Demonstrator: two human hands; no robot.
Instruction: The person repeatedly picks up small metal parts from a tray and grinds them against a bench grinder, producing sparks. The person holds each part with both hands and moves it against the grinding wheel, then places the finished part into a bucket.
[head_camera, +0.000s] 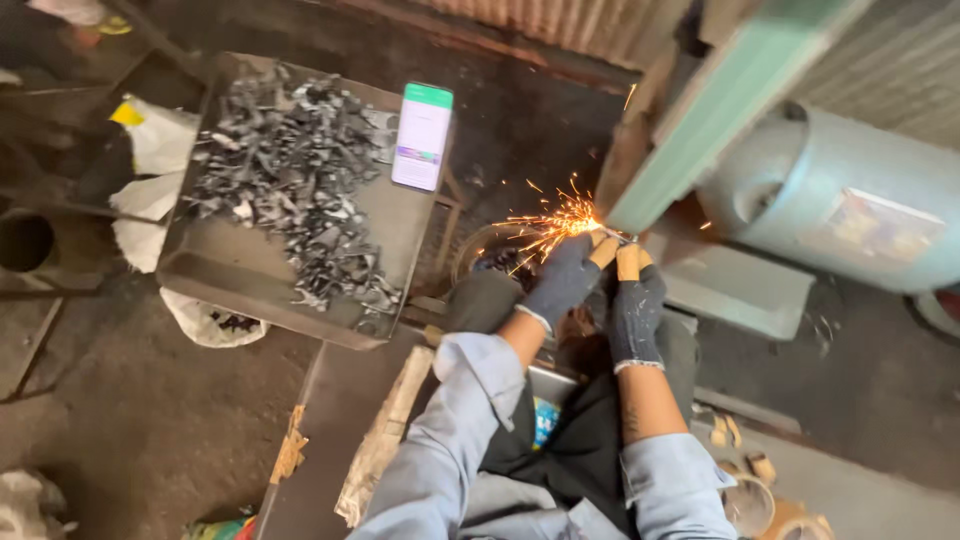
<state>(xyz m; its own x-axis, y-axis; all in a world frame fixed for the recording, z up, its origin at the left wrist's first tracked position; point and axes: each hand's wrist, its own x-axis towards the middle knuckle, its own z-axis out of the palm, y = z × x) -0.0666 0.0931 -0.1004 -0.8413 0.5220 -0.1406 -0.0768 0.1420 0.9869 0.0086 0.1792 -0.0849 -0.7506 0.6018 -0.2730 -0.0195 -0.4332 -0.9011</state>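
Head view shows our gloved left hand (562, 280) and right hand (634, 300) pinching together a small metal piece (612, 236), barely visible, at the sparks (552, 225), two o'clock of the scrap tray (240, 265); we judge light, steady pressure best

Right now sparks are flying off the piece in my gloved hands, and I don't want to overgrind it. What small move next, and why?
Probably ease the piece back a touch from the wheel. Both gloved hands, left hand and right hand, pinch a small part at the fingertips, and the sparks spray leftward toward the bowl below. Backing off would let you check the ground edge, which the sparks hide.
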